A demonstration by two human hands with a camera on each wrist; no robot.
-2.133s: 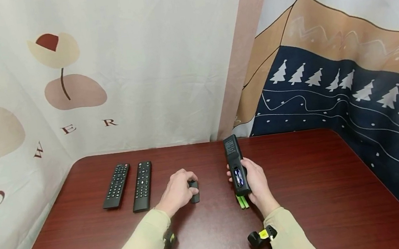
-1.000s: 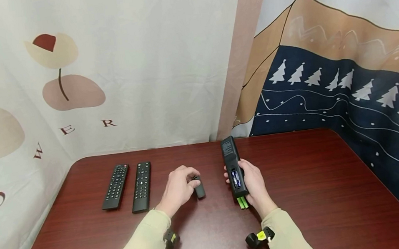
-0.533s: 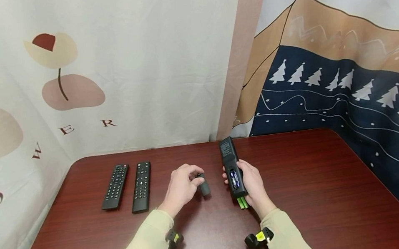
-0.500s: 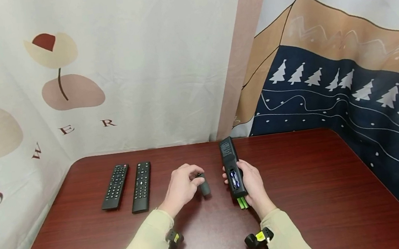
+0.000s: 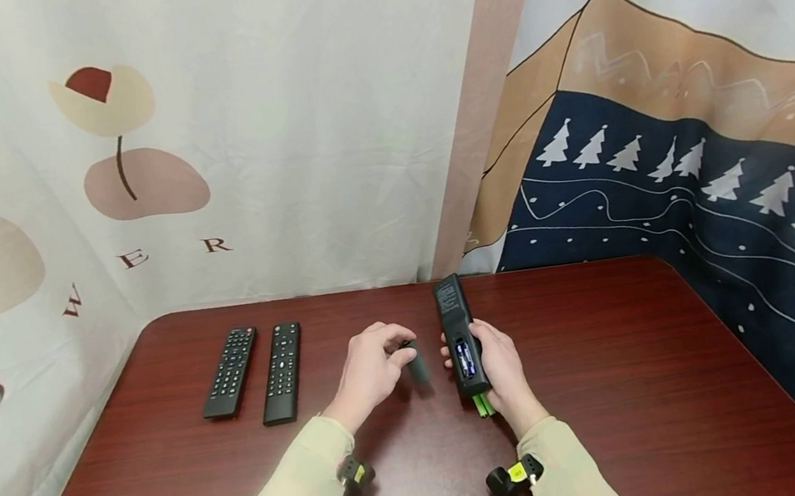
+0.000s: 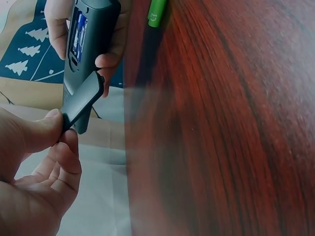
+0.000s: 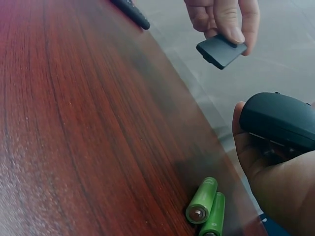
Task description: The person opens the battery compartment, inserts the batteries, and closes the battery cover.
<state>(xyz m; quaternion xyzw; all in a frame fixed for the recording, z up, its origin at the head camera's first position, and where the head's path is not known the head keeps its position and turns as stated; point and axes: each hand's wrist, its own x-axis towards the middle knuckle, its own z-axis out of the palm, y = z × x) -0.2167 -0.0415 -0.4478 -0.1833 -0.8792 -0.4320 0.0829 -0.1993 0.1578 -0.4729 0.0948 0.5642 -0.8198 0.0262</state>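
Observation:
My left hand (image 5: 375,366) pinches a small black battery cover (image 6: 83,101) by one end between thumb and fingers. The cover hangs tilted in the air, a short gap left of the remote control in the head view. My right hand (image 5: 500,362) grips that black remote control (image 5: 455,316), its back turned up. In its uncovered battery compartment lie blue-and-silver batteries (image 6: 78,37). Below the remote's lower end, green batteries (image 7: 202,201) lie side by side on the table, partly hidden by the remote in the head view.
Two more black remote controls, one (image 5: 230,373) at the far left and another (image 5: 282,372) beside it, lie buttons up on the dark red wooden table (image 5: 649,382). A printed curtain (image 5: 308,142) hangs behind the table's back edge and along its sides.
My left hand has lifted the battery cover and carried it rightward, closer to the held remote. The right hand with the remote has shifted slightly left.

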